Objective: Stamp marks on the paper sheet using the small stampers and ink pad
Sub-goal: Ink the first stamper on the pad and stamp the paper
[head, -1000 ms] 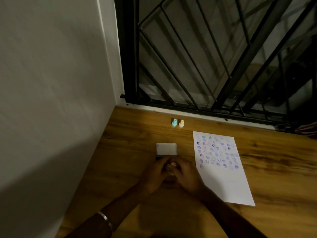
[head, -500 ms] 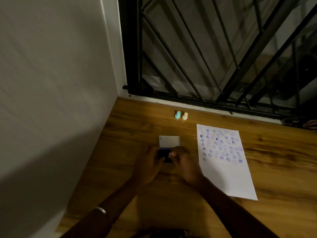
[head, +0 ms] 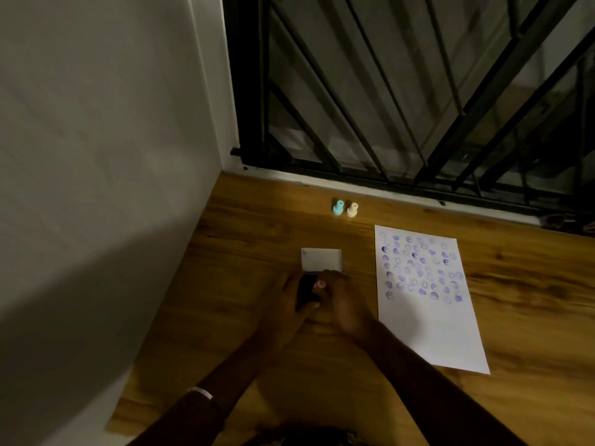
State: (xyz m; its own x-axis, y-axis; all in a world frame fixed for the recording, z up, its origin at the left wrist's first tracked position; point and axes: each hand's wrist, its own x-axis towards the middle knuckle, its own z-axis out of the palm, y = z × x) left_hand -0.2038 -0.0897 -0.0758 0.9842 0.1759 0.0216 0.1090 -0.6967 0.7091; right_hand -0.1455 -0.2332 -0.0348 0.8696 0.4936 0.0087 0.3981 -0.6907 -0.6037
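A white paper sheet [head: 428, 300] lies on the wooden floor at the right, its upper half covered with purple stamp marks. The dark ink pad [head: 306, 289] sits left of it, with its open white lid [head: 321, 259] lying flat behind it. My left hand [head: 283, 304] holds the pad's left side. My right hand [head: 346, 304] pinches a small pink stamper [head: 319, 284] down on the pad. A teal stamper [head: 337, 208] and a cream stamper [head: 352, 209] stand side by side near the window sill.
A grey wall [head: 96, 188] runs close along the left. A black metal window grille [head: 402, 91] rises behind the stampers. Bare wooden floor [head: 531, 300] stretches to the right of the sheet and in front of my arms.
My hands parted from a clasp over the pad. The dark pad now shows between them, and the pink stamper in my right hand sits on it. The view shifted slightly upward.
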